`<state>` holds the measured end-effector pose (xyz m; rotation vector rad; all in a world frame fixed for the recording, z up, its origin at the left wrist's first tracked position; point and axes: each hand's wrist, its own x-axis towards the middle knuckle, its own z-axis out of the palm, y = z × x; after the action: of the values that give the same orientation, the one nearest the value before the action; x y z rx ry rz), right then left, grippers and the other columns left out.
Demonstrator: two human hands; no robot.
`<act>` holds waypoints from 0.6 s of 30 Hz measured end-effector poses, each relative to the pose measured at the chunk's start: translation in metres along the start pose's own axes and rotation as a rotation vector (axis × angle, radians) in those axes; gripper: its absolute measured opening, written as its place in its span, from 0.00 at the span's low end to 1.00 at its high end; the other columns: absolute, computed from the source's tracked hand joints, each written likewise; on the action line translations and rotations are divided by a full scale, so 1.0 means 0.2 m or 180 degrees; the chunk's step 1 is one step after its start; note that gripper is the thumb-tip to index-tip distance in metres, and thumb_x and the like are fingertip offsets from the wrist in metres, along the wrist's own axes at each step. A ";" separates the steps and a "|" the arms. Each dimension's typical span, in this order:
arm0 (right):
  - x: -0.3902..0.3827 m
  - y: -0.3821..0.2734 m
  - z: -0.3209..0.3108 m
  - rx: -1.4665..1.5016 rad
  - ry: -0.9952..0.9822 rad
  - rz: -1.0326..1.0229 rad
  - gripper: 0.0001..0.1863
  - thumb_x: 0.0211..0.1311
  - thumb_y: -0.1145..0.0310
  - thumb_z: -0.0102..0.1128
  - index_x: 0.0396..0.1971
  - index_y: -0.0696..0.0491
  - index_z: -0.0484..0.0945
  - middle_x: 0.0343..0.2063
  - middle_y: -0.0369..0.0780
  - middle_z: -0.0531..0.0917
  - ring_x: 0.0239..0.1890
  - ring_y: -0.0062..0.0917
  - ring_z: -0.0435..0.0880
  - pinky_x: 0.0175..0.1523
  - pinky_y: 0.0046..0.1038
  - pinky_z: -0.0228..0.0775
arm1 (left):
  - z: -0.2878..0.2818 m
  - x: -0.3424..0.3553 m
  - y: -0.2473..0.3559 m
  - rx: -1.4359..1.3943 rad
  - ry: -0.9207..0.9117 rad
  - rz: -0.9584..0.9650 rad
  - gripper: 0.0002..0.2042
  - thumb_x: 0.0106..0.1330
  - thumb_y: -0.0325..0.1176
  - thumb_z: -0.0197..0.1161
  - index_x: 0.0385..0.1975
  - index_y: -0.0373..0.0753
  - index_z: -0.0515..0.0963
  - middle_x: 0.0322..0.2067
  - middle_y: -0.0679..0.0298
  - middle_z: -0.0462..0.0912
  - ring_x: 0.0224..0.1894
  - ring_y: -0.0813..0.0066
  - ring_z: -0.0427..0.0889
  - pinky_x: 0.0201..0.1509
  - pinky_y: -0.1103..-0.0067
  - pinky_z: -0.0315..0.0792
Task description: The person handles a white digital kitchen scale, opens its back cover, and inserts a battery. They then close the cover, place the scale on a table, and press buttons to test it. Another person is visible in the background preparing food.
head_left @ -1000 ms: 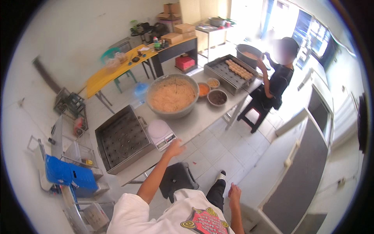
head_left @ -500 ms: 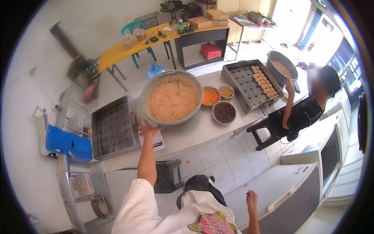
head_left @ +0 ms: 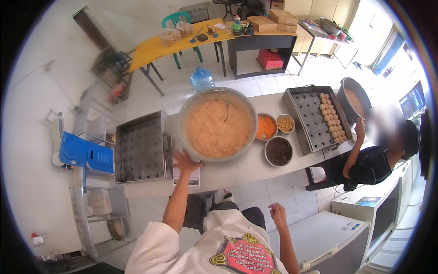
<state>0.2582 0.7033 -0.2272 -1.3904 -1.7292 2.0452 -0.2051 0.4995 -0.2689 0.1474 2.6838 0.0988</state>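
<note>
Presently, left hand (head_left: 185, 162) spread flat, fingers splayed and grasping nothing, over a white kitchen scale (head_left: 194, 176); the scale lies directly under palm and wrist. Scale sits at the near edge of the long pale tabletop (head_left: 223, 177), between a perforated metal tray (head_left: 141, 150) on the left and a big basin (head_left: 219, 159) on the right. Contact between fingertips and basin: cannot tell. Right hand (head_left: 277, 213) hangs off the near side, well apart from the scale, fingers half curled; cannot tell whether it holds anything.

Basin full of pinkish-orange mixture, a utensil standing in it. To its right, three small bowls: orange contents (head_left: 275, 134), yellowish pieces (head_left: 286, 132), dark contents (head_left: 278, 165). Farther right, a second perforated tray (head_left: 310, 109) with pale round balls (head_left: 333, 119) along its right side. Beyond that, a grey basin (head_left: 350, 84), a seated co-worker's hand (head_left: 360, 129) at its rim.

Room: white tiled floor (head_left: 255, 84); blue water bottle (head_left: 202, 80) behind the big basin; far side, a yellow tabletop (head_left: 150, 51), green chair (head_left: 177, 17), cardboard boxes (head_left: 263, 23). Near right, a white chest freezer (head_left: 315, 230).
</note>
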 end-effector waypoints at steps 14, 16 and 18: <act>0.46 -0.73 0.74 -0.1164 -0.2551 -0.1150 0.09 0.69 0.67 0.61 0.38 0.57 0.85 0.21 0.31 0.77 0.26 0.14 0.71 0.33 0.22 0.67 | -0.33 -0.58 -0.20 -0.3911 -0.0818 -0.0577 0.60 0.45 0.47 0.77 0.77 0.42 0.44 0.67 0.51 0.62 0.67 0.48 0.66 0.66 0.52 0.67; 0.41 -0.95 0.80 -0.1496 -0.3044 -0.1273 0.10 0.68 0.65 0.64 0.39 0.57 0.85 0.21 0.32 0.78 0.26 0.14 0.72 0.33 0.23 0.68 | -0.21 -0.74 -0.38 -0.5295 -0.0683 -0.0542 0.41 0.59 0.50 0.64 0.72 0.41 0.60 0.60 0.55 0.75 0.61 0.56 0.76 0.59 0.59 0.76; 0.43 -1.05 0.85 -0.1390 -0.3213 -0.1589 0.09 0.66 0.66 0.66 0.39 0.56 0.85 0.17 0.33 0.74 0.21 0.14 0.68 0.29 0.24 0.65 | -0.39 -0.92 -0.26 -0.6612 -0.1037 -0.0059 0.34 0.65 0.57 0.56 0.66 0.42 0.70 0.58 0.55 0.78 0.58 0.57 0.79 0.59 0.60 0.77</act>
<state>-0.0017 0.7061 -0.1134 0.2241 -2.6130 2.2493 -0.0801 0.4223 -0.1242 -0.4493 1.1275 2.2506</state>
